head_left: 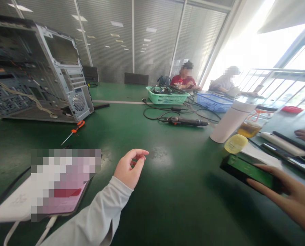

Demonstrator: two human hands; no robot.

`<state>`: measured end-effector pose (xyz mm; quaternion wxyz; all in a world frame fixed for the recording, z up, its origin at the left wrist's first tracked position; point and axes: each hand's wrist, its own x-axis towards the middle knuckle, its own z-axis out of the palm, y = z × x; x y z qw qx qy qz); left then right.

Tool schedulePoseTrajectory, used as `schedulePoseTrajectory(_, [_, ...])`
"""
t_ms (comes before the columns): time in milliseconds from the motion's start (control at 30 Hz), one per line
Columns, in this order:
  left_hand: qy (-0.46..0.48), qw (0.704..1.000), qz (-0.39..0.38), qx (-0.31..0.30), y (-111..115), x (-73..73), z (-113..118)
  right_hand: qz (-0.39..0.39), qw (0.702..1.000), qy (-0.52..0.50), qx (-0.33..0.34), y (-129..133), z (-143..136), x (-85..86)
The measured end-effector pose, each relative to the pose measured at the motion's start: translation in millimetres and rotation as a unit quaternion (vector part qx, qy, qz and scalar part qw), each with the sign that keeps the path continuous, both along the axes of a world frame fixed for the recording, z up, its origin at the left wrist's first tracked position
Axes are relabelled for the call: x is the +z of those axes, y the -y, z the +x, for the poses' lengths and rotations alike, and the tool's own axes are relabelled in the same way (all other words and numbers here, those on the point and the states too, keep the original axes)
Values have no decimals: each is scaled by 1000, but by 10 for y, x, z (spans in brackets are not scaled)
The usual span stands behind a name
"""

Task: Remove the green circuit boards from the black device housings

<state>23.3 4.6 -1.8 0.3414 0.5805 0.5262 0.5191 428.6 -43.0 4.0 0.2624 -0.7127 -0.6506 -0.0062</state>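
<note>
Left hand (130, 168) in a pale sleeve, raised just above the green worktop (168, 191), grip pressed together with thumb and forefinger pinching something small, too tiny to identify. Right hand (293, 198) at the lower right edge, fingers spread along a green circuit board (247, 169) and holding it just off the worktop. Behind: open computer case (37, 71), orange-handled screwdriver (74, 131), white tumbler (231, 121), electric screwdriver (187, 121).
</note>
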Motion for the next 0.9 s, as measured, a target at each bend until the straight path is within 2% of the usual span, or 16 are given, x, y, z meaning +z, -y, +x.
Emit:
schedulePoseTrajectory(67, [2, 1000, 1, 5, 10, 16, 4, -17, 995, -25, 98, -69, -500, 128])
schedulePoseTrajectory(200, [2, 1000, -7, 0, 5, 29, -12, 16, 961, -34, 272, -228, -1442, 261])
schedulePoseTrajectory(300, [36, 999, -21, 11, -30, 17, -37, 26, 948, -38, 314, -376, -1948, 238])
schedulePoseTrajectory(367, [63, 997, -36, 23, -60, 4, -54, 28, 947, -39, 319, -463, -2158, 172])
schedulePoseTrajectory(467, [63, 996, -70, 6, -94, -18, -72, 23, 945, -61, 320, -538, -2281, 44])
schedulePoseTrajectory(667, [4, 997, -72, -37, -88, -62, -78, -2, 934, -171, 313, -583, -2177, -69])
schedulePoseTrajectory(767, [7, 995, -86, -49, -86, -92, -84, -61, 925, -236, 291, -614, -2145, -73])
schedulePoseTrajectory(900, [4, 993, -105, -52, -74, -97, -89, -131, 890, -337, 276, -640, -2151, -103])
